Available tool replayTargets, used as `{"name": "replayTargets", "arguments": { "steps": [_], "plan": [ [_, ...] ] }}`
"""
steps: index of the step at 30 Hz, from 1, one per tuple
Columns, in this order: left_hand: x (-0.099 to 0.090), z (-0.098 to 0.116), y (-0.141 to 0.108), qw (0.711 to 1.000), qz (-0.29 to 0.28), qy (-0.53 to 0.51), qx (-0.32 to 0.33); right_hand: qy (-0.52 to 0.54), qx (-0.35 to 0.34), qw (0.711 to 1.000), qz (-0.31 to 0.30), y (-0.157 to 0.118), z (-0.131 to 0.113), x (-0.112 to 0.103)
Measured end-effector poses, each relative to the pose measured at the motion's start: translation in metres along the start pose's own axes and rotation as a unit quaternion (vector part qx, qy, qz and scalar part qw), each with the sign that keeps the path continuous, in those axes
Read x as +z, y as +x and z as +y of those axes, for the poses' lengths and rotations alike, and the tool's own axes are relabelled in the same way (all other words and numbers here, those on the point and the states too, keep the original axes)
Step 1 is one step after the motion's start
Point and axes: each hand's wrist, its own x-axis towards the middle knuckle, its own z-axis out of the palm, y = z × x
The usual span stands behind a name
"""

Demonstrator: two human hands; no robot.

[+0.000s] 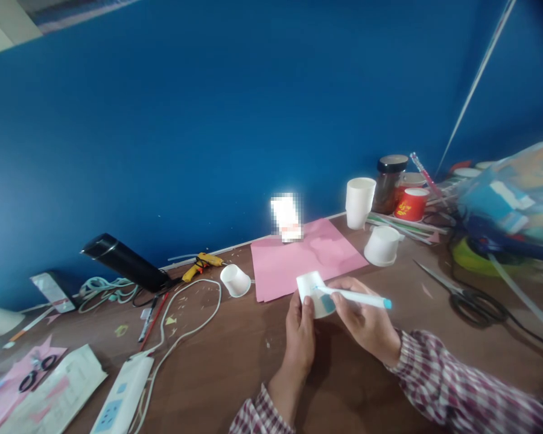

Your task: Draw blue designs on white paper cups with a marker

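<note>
My left hand (301, 334) grips a white paper cup (308, 283), fingers and thumb around its side, just in front of the pink paper sheets (289, 265). In my right hand (364, 316) is a white marker with a light blue end (359, 297). The marker's tip meets the cup's side, where a small blue mark and a larger blue patch show. To the left of my hands another white cup (235, 281) rests on the table. Behind my right hand an upside-down white cup (382, 246) stands near a taller stack of white cups (360, 202).
Black-handled scissors (473, 304) lie at the right. A yellow glue gun (202, 265), a black cylinder (124, 262), and a white power strip (123, 395) with its cord are at the left. A red cup (411, 205) and dark jar (389, 184) stand behind.
</note>
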Motion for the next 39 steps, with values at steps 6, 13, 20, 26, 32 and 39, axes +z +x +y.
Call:
{"name": "replayTargets", "arguments": {
  "steps": [6, 13, 20, 26, 32, 39],
  "plan": [
    [-0.0007, -0.0024, -0.0006, 1.000, 0.007, 0.004, 0.000, -0.014, -0.021, 1.000, -0.001, 0.0001, -0.0013, 0.0012],
    [-0.0005, -0.0061, 0.0012, 1.000, 0.006, -0.019, -0.002, -0.014, -0.001, 1.000, -0.007, 0.0000, 0.0001, 0.0011],
    [-0.0013, -0.0012, 0.0000, 1.000, -0.009, 0.005, 0.009, 0.005, 0.006, 1.000, -0.006, -0.0004, 0.0014, 0.0007],
    [-0.0012, -0.0007, 0.0009, 1.000, -0.011, 0.020, 0.017, 0.000, 0.002, 1.000, -0.010, 0.0000, 0.0003, 0.0008],
    [-0.0010, -0.0008, 0.0000, 1.000, -0.012, 0.018, 0.019, 0.004, 0.013, 1.000, -0.013, 0.0008, -0.0018, -0.0001],
    [0.0000, 0.0004, -0.0001, 1.000, -0.003, 0.013, 0.019, -0.011, -0.002, 1.000, -0.013, 0.0018, -0.0030, -0.0005]
  ]
}}
